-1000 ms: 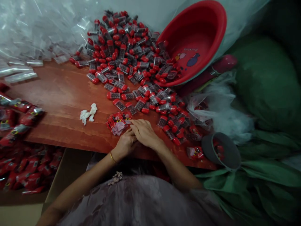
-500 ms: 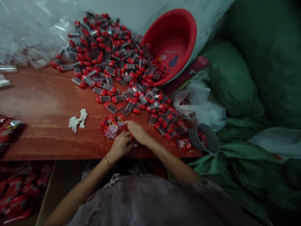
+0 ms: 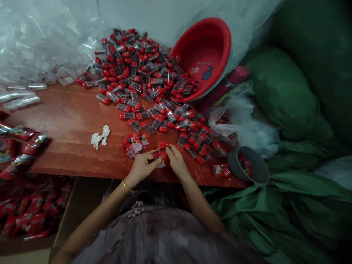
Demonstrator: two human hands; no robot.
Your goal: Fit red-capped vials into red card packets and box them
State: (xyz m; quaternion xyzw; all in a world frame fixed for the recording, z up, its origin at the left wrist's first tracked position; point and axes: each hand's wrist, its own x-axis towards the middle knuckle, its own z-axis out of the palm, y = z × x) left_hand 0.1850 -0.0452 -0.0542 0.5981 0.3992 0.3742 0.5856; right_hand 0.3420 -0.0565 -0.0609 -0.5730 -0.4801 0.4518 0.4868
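Note:
Near the table's front edge my left hand (image 3: 142,168) is closed, thumb and fingers pinching a small red printed card (image 3: 161,157) with a pale lower part. Close beside it, my right hand (image 3: 177,162) has its fingertips closed on a small red-capped container (image 3: 164,145), whose red end shows while the rest is hidden. Whether the container touches the card, I cannot tell. Left of my hands lies a loose stack of similar red cards (image 3: 134,143). Beyond them spreads a large heap of clear containers with red caps (image 3: 134,73), dark pieces inside.
A red basin (image 3: 211,40) tips toward the heap. To the right stand a grey bowl (image 3: 261,172) and a clear plastic bag (image 3: 244,124). White crumpled scraps (image 3: 100,137) lie left on the table (image 3: 66,113). Red packets fill a box (image 3: 66,209) below left.
My hands have moved apart from their overlapped pose beside the card stack. A card now shows in my left hand and a red-capped container in my right. The view has shifted left.

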